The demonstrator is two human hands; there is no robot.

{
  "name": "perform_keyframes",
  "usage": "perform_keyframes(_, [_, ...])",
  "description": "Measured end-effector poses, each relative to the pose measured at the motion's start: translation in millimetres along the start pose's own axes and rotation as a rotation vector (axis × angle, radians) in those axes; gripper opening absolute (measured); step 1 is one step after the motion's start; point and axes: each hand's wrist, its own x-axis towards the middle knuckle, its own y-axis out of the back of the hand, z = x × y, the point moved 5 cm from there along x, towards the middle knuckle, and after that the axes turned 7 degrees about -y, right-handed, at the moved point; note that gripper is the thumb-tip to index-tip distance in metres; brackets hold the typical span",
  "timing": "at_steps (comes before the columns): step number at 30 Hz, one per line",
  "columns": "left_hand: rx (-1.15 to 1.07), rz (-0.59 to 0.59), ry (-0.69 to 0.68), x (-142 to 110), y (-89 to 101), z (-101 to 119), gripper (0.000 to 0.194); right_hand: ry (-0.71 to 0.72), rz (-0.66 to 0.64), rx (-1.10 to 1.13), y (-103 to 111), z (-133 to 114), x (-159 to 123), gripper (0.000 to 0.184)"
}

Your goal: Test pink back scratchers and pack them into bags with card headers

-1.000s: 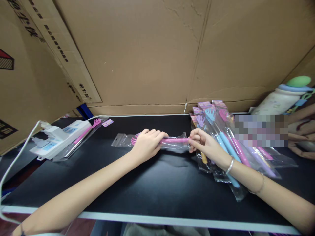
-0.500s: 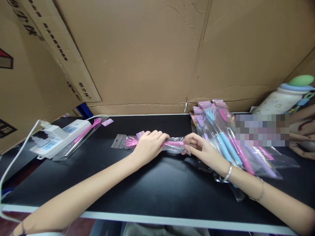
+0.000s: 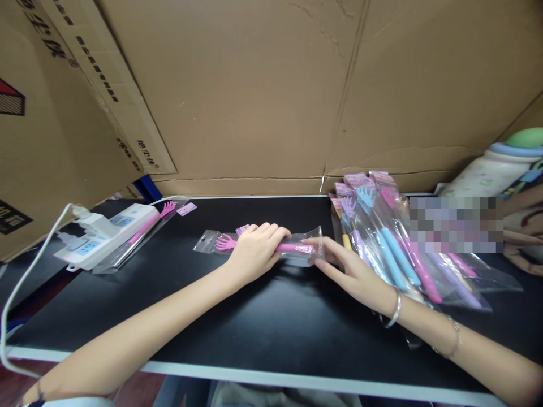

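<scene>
My left hand (image 3: pixel 258 249) is closed around the middle of a pink back scratcher (image 3: pixel 294 247) inside a clear plastic bag (image 3: pixel 206 242). The scratcher's claw shows left of my fingers, with a small purple label behind it. At the bag's right end, my right hand (image 3: pixel 341 263) has its thumb and fingertips about the plastic, close to the handle's tip. Whether those fingertips are inside the bag mouth or outside it, I cannot tell. Just right of that hand lies a pile of bagged back scratchers (image 3: pixel 396 254) in blue, pink, purple and yellow.
A white power strip (image 3: pixel 112 234) with plugs and a cord sits at the left, beside another bagged pink back scratcher (image 3: pixel 144 229). Cardboard (image 3: pixel 254 96) walls the back. A bottle (image 3: pixel 483 169) stands at the far right, near another person's hand (image 3: pixel 521 254). Part of that area is pixelated.
The scratcher has slid left, so its handle tip, once pinched outside, now lies within the bag. My right fingers have shifted from the handle tip to the bag's end. My left hand stays put.
</scene>
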Motion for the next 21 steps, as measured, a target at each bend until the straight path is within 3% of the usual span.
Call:
perform_keyframes(4, [0.008, 0.014, 0.034, -1, -0.7, -6, 0.020, 0.018, 0.103, 0.002, 7, -4, -1, 0.025])
perform_keyframes(21, [-0.038, 0.032, 0.062, -4, -0.2, -11, 0.019, 0.041, -0.097, -0.076, -4, -2, -1, 0.047])
